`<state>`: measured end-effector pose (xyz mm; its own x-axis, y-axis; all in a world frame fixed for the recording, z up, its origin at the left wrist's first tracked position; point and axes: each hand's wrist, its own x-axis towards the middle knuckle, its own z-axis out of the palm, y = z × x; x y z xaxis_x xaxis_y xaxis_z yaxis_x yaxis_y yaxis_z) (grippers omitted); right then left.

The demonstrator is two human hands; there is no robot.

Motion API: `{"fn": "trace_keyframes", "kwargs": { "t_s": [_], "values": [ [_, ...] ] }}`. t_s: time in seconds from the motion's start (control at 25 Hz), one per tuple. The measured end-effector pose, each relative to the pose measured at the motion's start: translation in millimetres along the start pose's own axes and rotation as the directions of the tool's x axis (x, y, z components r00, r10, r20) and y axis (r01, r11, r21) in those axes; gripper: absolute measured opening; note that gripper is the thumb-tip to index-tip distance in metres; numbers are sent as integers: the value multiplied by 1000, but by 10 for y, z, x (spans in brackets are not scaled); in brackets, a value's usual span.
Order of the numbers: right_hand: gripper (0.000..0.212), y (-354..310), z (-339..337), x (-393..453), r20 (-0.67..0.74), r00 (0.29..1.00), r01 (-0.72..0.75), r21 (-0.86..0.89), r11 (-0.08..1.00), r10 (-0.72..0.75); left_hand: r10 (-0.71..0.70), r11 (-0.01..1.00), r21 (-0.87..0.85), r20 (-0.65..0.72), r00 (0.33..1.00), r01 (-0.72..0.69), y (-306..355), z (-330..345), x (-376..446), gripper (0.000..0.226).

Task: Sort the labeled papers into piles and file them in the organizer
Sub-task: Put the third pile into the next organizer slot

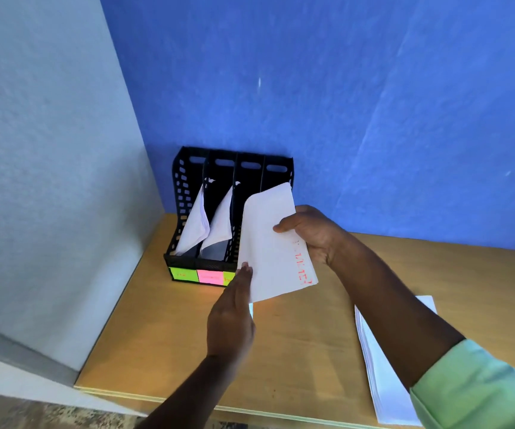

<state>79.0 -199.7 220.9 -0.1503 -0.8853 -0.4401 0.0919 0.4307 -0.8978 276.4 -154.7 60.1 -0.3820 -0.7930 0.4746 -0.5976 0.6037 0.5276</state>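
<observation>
Holding a white sheaf of papers up in front of the black organizer, the right hand grips its far edge, thumb on top and the other fingers hidden behind the sheets. The left hand lies flat against the sheaf's near left edge, fingers straight and together, holding nothing. Red lettering runs along the sheaf's right edge, too blurred to read. The sheaf covers the organizer's right-hand slots and part of its front, so what those slots hold cannot be told. Its two left slots each hold leaning white sheets. Sticky labels in green and pink line the organizer's front; their writing is illegible, and the third is half hidden by the left hand. A stack of white paper lies on the table at right, partly covered by the right forearm and green sleeve.
</observation>
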Motion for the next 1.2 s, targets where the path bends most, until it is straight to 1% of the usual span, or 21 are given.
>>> {"fn": "trace_keyframes", "kwargs": {
  "t_s": [0.08, 0.16, 0.2, 0.28, 0.36, 0.48, 0.76, 1.0, 1.12, 1.2],
  "values": [
    [21, -83, -42, 18, 12, 1000, 18, -12, 1000, -18, 7, 1000, -29, 8, 1000, -7, -8, 52, 72, 84],
    [23, -164, -83, 75, 20, 999, 33, -34, 999, -32, -14, 999, -37, 21, 1000, 15, -35, 121, 186, 81],
    [24, -211, -96, 106, 12, 999, 38, -42, 998, -38, -37, 999, -27, 39, 999, 38, -57, 153, 259, 84],
    [25, -313, -108, 177, -28, 999, 45, -54, 998, -46, -78, 997, -18, 91, 993, 80, -119, 220, 414, 98],
    [28, -401, -116, 249, -75, 996, 39, -81, 996, -46, -88, 996, -15, 137, 987, 91, -177, 297, 535, 111],
    [33, -488, -179, 421, -136, 990, 31, -112, 993, -47, -75, 997, -19, 162, 984, 79, -231, 427, 688, 116],
    [29, -503, -171, 792, -165, 986, -1, -103, 995, -16, -113, 993, 1, 185, 976, 115, -421, 537, 876, 110],
    [25, -692, -50, 1068, -140, 989, 34, -105, 994, -49, -249, 965, -30, 212, 945, 261, -568, 511, 925, 100],
    [28, -750, 7, 1185, -164, 986, 20, -131, 991, -41, -299, 952, 11, 236, 925, 305, -623, 521, 889, 96],
    [35, -715, 66, 1239, -187, 982, -18, -143, 990, -9, -308, 949, 14, 241, 920, 314, -654, 527, 874, 86]
  ]
}}
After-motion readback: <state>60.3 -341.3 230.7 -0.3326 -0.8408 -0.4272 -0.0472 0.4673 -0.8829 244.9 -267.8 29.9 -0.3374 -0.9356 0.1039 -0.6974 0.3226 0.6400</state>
